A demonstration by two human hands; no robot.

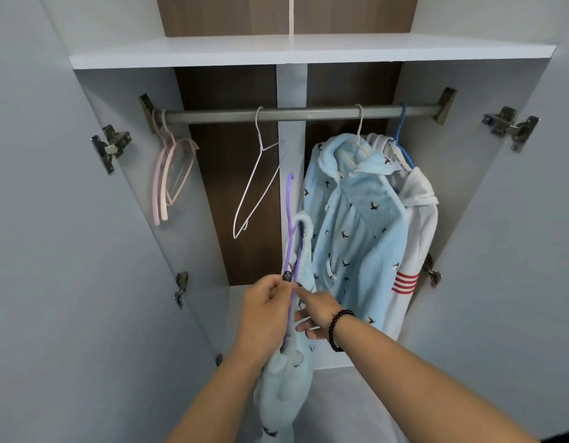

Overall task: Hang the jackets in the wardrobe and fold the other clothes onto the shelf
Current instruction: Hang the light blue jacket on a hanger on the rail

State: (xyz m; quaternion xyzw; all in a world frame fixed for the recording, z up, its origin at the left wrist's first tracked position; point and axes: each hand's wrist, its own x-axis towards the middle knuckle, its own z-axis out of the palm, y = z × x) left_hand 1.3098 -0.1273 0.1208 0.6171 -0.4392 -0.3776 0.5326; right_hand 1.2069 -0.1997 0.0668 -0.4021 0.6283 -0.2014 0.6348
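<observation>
left hand: raised, fingers pinched | right hand: beside it, fingers curled, beaded wrist

I'm facing an open wardrobe with pale grey side panels, a dark brown back panel and a white centre strip. Metal hinges sit on both opened doors.

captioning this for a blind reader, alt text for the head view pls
Two hands hold a purple plastic hanger carrying a pale blue fleece garment before an open wardrobe, where a blue bird-print fleece jacket and white jacket hang on a grey rail.
</observation>
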